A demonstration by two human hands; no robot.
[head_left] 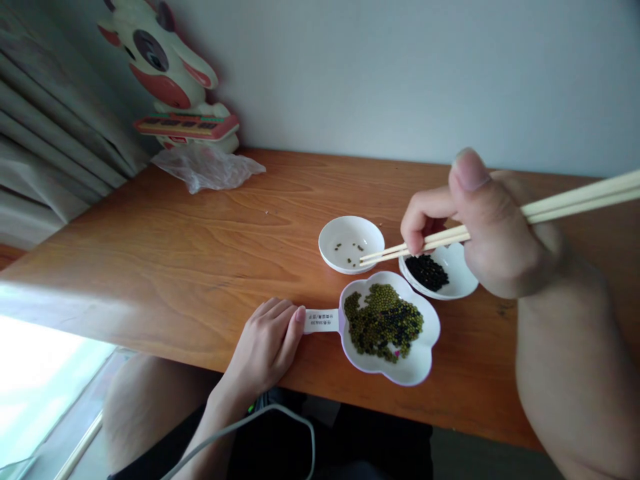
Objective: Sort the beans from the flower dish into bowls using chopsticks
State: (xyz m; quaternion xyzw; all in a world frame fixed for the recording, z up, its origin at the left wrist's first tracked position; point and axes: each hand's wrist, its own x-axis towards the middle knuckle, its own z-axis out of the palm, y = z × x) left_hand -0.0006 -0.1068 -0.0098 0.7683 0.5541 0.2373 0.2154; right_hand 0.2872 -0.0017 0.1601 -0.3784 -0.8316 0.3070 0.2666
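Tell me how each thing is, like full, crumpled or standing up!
Chopsticks: held, tips slightly apart
Left bowl: nearly empty, few beans
Right bowl: partly filled, black beans
Flower dish: held, partly filled, mixed beans
Plastic bag: crumpled
Cow toy: upright
Curtain: hanging in folds

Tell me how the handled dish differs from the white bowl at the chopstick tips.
The handled dish has a lobed, purple-edged rim; the bowl has a round white one. The dish has a handle, while the bowl shows none. The dish holds a green-and-dark heap, the bowl just a few scattered bits. Both are white inside.
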